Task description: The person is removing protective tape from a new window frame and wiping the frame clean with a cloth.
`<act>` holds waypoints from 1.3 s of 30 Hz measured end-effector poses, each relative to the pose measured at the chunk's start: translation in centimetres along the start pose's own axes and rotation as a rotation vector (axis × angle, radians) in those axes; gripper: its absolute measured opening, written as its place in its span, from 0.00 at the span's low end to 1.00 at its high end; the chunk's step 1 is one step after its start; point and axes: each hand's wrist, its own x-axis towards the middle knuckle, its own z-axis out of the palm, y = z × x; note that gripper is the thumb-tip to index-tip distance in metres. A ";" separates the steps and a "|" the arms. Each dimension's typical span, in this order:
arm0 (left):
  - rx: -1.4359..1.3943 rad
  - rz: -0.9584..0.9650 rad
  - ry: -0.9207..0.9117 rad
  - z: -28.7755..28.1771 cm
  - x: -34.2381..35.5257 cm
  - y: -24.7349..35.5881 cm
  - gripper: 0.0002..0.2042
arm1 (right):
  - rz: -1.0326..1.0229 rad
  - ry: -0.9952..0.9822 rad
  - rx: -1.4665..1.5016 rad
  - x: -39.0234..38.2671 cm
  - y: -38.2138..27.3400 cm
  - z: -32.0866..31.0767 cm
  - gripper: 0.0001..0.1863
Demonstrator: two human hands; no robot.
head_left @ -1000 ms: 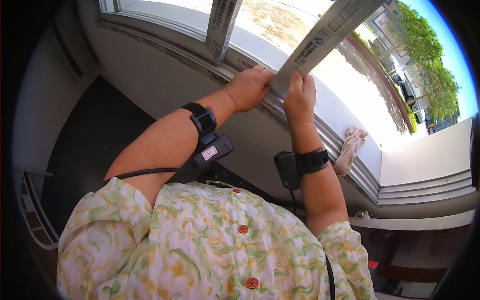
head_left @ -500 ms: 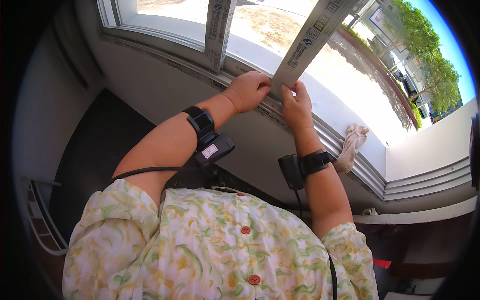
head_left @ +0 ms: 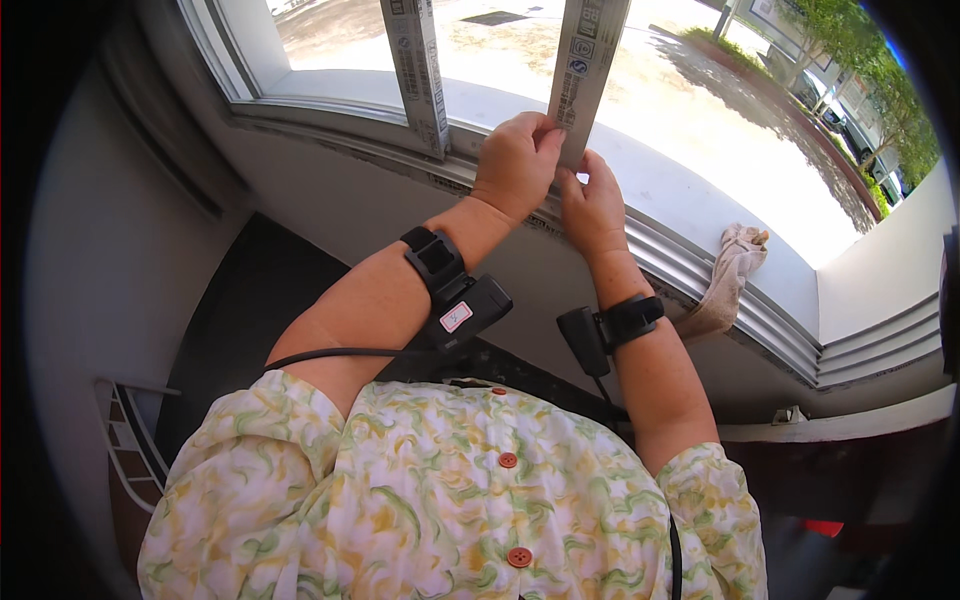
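A grey upright window stile (head_left: 580,85) with printed film stands in front of me. My left hand (head_left: 515,165) is closed at the stile's left edge, thumb and forefinger pressed together against it. At the stile's lower right corner, my right hand (head_left: 596,208) has thumb and forefinger pinched together, the other fingers curled. What either pinch holds, perhaps an edge of the film, is too small to make out. Below both hands runs the window track (head_left: 655,265). Each forearm wears a black strap with a small box, the left (head_left: 435,262) and the right (head_left: 630,320).
A second film-covered stile (head_left: 418,80) stands to the left. A crumpled beige cloth (head_left: 735,270) hangs over the track and sill at right. White sill (head_left: 690,215) lies beyond the track. A white metal rack (head_left: 130,440) stands low at left.
My left hand has moved up along the stile's left edge, from near its foot. My right hand stays by the lower corner. The whole view has shifted slightly.
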 end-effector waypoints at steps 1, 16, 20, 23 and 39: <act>-0.064 -0.038 0.032 0.0 0.1 0.2 0.08 | 0.004 0.006 0.008 0.0 -0.1 0.0 0.14; 0.092 0.169 0.007 -0.5 1.2 0.4 0.07 | 0.121 -0.074 -0.042 -0.3 -1.3 -0.5 0.17; 0.001 0.168 -0.116 -1.5 0.7 0.4 0.06 | 0.129 -0.061 -0.028 -0.3 -1.1 -0.5 0.17; 0.025 -0.065 -0.153 -2.3 0.1 0.2 0.07 | 0.141 -0.067 -0.017 -0.3 -1.2 -0.4 0.18; 0.277 0.161 -0.168 -2.1 2.3 2.1 0.09 | 0.153 -0.085 -0.061 -0.4 -1.0 -0.4 0.21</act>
